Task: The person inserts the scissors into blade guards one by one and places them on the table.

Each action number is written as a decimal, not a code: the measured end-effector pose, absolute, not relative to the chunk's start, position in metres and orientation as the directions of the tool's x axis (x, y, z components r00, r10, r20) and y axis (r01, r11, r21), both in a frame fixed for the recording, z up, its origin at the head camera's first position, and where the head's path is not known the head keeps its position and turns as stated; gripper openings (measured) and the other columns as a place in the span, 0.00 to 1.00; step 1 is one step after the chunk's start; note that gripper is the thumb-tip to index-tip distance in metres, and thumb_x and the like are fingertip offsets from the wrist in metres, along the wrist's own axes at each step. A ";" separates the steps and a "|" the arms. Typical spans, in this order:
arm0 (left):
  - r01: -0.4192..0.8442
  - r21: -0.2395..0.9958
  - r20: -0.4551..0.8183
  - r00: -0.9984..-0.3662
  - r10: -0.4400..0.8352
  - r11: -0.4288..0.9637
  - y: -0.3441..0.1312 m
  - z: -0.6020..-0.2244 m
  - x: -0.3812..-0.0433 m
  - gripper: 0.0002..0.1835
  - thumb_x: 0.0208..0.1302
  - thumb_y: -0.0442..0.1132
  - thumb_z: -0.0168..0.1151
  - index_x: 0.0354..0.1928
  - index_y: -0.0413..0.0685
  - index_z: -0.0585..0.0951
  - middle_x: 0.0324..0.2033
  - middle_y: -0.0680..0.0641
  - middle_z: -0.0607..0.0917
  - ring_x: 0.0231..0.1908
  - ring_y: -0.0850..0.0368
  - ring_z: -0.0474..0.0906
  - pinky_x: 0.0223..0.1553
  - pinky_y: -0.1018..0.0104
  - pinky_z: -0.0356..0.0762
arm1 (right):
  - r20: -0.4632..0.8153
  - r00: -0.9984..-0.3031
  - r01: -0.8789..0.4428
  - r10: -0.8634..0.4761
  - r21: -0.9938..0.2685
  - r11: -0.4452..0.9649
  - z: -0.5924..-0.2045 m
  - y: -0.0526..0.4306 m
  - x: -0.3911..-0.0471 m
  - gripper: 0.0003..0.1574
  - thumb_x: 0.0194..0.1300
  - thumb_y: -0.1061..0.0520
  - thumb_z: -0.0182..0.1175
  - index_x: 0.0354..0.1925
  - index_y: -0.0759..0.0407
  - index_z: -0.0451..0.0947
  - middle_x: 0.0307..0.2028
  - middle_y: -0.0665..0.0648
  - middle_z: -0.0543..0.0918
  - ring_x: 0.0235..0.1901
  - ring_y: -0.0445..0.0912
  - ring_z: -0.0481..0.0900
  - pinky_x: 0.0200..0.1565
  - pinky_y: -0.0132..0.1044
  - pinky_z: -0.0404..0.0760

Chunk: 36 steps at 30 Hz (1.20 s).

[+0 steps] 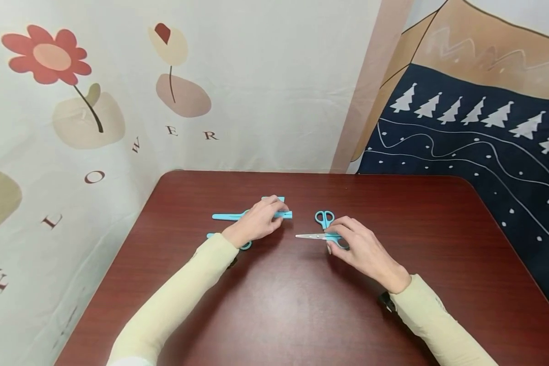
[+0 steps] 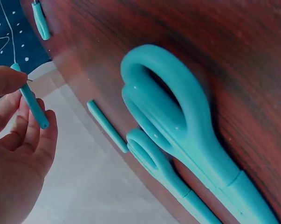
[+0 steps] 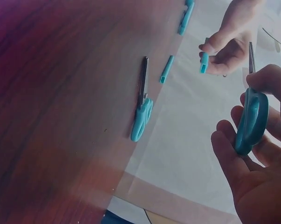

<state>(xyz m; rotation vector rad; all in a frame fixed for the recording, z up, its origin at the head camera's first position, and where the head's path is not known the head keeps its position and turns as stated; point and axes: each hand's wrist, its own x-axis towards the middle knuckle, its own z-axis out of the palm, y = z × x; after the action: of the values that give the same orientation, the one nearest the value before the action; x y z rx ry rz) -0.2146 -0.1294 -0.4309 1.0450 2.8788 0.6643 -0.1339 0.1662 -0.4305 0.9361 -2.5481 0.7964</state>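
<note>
The loose scissors (image 1: 325, 224) on the tabletop (image 1: 279, 315) are only partly seen in the head view: their handle loops show, but the blades are hidden behind the right hand (image 1: 361, 249) and what it holds. The right wrist view shows those blades bare.

Just nearer the person than the loose scissors, the right hand grips the held scissors (image 1: 317, 236) by the handle, fingers covering part of the loops. Their long axis runs crosswise, the bare tip pointing left.

Left of the loose scissors, the left hand (image 1: 258, 221) pinches a cap (image 2: 33, 102) between thumb and fingers. The hand hides much of it in the head view; its long axis also lies crosswise, one end pointing right, and the right wrist view shows an opening there. The two hands are apart from each other. How high either is lifted is hard to tell.

Left of the loose scissors and a little beyond lies a spare cap (image 2: 106, 125), partly covered by the left hand in the head view. Farther left are the far pair (image 1: 227, 217) and the near pair (image 2: 224, 179), both sheathed and pointing left. The left wrist view cuts off both tips.
</note>
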 end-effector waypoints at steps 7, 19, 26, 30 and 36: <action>0.629 0.421 0.169 -0.762 0.625 0.654 -0.128 -0.425 -0.206 0.10 0.71 0.32 0.62 0.52 0.43 0.83 0.46 0.48 0.80 0.42 0.54 0.78 0.46 0.61 0.78 | 0.488 -0.721 -0.683 -0.492 -0.379 0.624 -0.430 0.168 -0.135 0.14 0.61 0.58 0.75 0.46 0.54 0.86 0.46 0.49 0.82 0.43 0.41 0.80 0.43 0.40 0.84; 0.663 0.419 0.228 -0.738 0.635 0.621 -0.129 -0.412 -0.189 0.10 0.69 0.32 0.64 0.50 0.44 0.84 0.48 0.48 0.82 0.41 0.57 0.77 0.41 0.65 0.77 | 0.526 -0.707 -0.689 -0.474 -0.360 0.629 -0.426 0.170 -0.137 0.14 0.60 0.61 0.75 0.45 0.56 0.86 0.44 0.49 0.84 0.41 0.40 0.81 0.40 0.38 0.85; 0.689 0.404 0.276 -0.719 0.638 0.601 -0.129 -0.409 -0.183 0.10 0.66 0.31 0.66 0.48 0.46 0.84 0.44 0.50 0.82 0.39 0.58 0.76 0.38 0.68 0.76 | 0.554 -0.691 -0.699 -0.465 -0.346 0.626 -0.426 0.169 -0.139 0.15 0.58 0.62 0.75 0.45 0.58 0.86 0.44 0.51 0.85 0.42 0.43 0.83 0.39 0.39 0.85; 0.697 0.399 0.290 -0.712 0.639 0.595 -0.129 -0.408 -0.180 0.10 0.66 0.31 0.66 0.48 0.46 0.85 0.43 0.51 0.82 0.39 0.59 0.76 0.38 0.68 0.76 | 0.555 -0.689 -0.701 -0.466 -0.346 0.624 -0.425 0.169 -0.139 0.15 0.58 0.62 0.75 0.45 0.58 0.86 0.44 0.52 0.85 0.42 0.43 0.82 0.38 0.38 0.86; 0.724 0.376 0.320 -0.687 0.652 0.579 -0.131 -0.407 -0.176 0.10 0.64 0.30 0.66 0.46 0.46 0.85 0.42 0.52 0.83 0.40 0.58 0.77 0.41 0.66 0.77 | 0.554 -0.688 -0.700 -0.469 -0.334 0.631 -0.425 0.167 -0.140 0.16 0.57 0.62 0.76 0.45 0.59 0.86 0.44 0.53 0.85 0.42 0.44 0.83 0.38 0.38 0.86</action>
<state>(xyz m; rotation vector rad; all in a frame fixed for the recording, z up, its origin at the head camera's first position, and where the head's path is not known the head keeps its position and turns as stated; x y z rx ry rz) -0.1764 -0.1305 -0.4074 1.2815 2.9194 0.8055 -0.1400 0.1670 -0.4254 0.9249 -2.4370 0.7531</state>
